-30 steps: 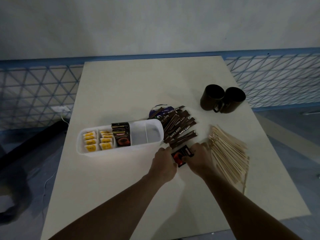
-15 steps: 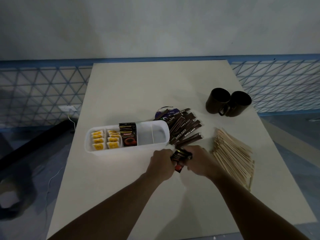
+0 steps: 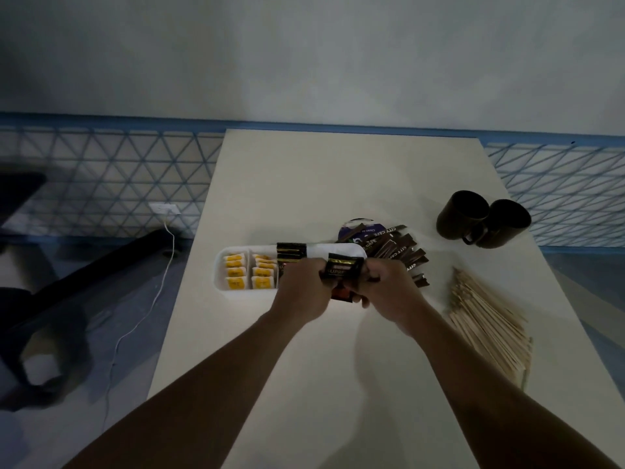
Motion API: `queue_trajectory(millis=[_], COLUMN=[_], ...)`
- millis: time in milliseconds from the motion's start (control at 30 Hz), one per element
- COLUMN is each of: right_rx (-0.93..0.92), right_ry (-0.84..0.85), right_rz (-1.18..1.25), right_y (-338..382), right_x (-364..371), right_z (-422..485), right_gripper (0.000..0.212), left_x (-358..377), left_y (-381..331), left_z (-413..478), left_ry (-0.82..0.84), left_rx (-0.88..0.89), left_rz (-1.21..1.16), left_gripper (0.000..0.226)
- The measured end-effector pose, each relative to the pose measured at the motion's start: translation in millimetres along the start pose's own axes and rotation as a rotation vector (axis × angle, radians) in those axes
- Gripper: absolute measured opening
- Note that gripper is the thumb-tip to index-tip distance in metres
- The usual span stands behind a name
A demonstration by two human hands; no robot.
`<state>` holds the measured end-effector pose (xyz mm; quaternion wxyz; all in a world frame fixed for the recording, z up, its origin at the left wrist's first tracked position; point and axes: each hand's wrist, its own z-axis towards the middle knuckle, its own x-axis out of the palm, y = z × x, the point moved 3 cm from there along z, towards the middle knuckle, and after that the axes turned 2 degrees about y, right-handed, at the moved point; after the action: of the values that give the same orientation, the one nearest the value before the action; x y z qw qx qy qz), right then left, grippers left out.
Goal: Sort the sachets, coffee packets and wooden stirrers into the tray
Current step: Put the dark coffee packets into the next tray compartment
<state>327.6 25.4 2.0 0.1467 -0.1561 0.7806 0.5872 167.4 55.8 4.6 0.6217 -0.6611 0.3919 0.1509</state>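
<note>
Black-and-gold coffee packets are pinched between my two hands, the left hand and right hand closed on opposite ends of the small bunch, held just above the near rim of the white tray by its middle. The tray sits toward the table's left edge. Its two left compartments already hold yellow sachets, and the next holds upright coffee packets like mine, so I judge the task roughly half done. Left to sort: the brown stick sachets fanned out behind the tray's right end, and the wooden stirrers heaped near the table's right edge. My hands hide the tray's right compartments, so I cannot tell what they hold. How many packets I grip is unclear.
</note>
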Motion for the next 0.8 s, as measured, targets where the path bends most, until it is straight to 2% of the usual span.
queue_trajectory(millis=[267,400,567,633,800], right_rx=[-0.018,-0.034,-0.036,-0.035,-0.002], right_ry=[-0.079,-0.098,-0.107,-0.114,-0.115], right_rz=[-0.064,-0.161,-0.322,-0.4,-0.475], right_y=[32.1,39.5,49.1,52.0,47.8], right_x=[34.6,47.6,63.1,69.9,82.0], right_z=[25.5,37.7,47.7,50.2,54.5], right_gripper=[0.004,0.006,0.022,0.029,0.023], left_x=[-56.7,-78.3,-89.1,-89.4,-81.3], left_y=[30.9,50.3,72.2,81.0,99.4], left_z=[6.0,10.5,15.8,15.9,13.1], left_ry=[-0.164,-0.154,-0.083,-0.023,0.158], left_rx=[-0.078,-0.114,-0.091,-0.137,-0.201], left_rz=[-0.023,-0.06,0.106,0.186,0.343], left_gripper=[0.014,0.024,0.059,0.073,0.109])
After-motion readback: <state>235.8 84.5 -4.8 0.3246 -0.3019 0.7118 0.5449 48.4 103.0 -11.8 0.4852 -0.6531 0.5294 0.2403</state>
